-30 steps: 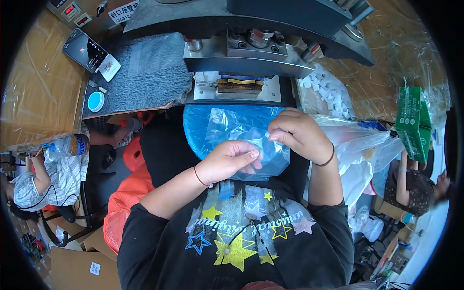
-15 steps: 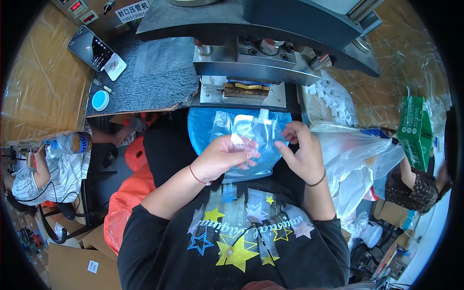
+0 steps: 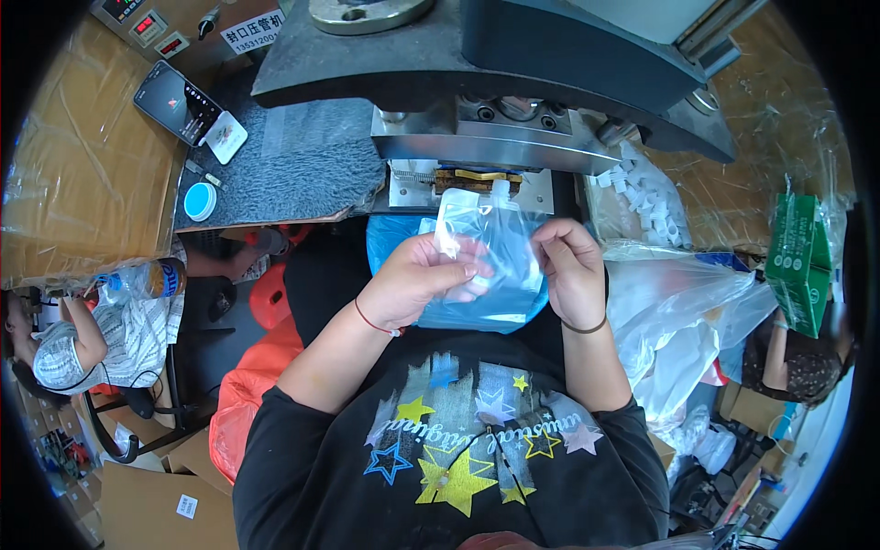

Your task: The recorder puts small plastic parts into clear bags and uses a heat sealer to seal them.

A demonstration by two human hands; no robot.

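Note:
A clear plastic spout pouch (image 3: 509,243) with a white spout (image 3: 500,190) at its top stands upright in front of my body. My left hand (image 3: 414,277) is closed on the pouch's left side, thumb in front and fingers showing through the film. At the opposite edge, the thumb and forefinger of my right hand (image 3: 575,275) are pinched together on the film. Beneath lies a blue plastic-lined container (image 3: 378,246), mostly covered by the pouch and my hands. Just beyond the spout is the metal base plate (image 3: 541,192) of a press, carrying a brass-coloured jaw (image 3: 477,175).
Overhead juts the press's heavy metal head (image 3: 495,142). White spouts (image 3: 646,197) lie heaped to the right, above a clear plastic bag (image 3: 674,293). A phone (image 3: 179,103) and a blue-lidded jar (image 3: 200,202) rest on the grey mat (image 3: 312,165). Other people sit at both sides.
The pouch has risen slightly toward the press, its spout now against the base plate. My right thumb and forefinger, earlier apart, have come together at the pouch's right edge. The view has shifted slightly.

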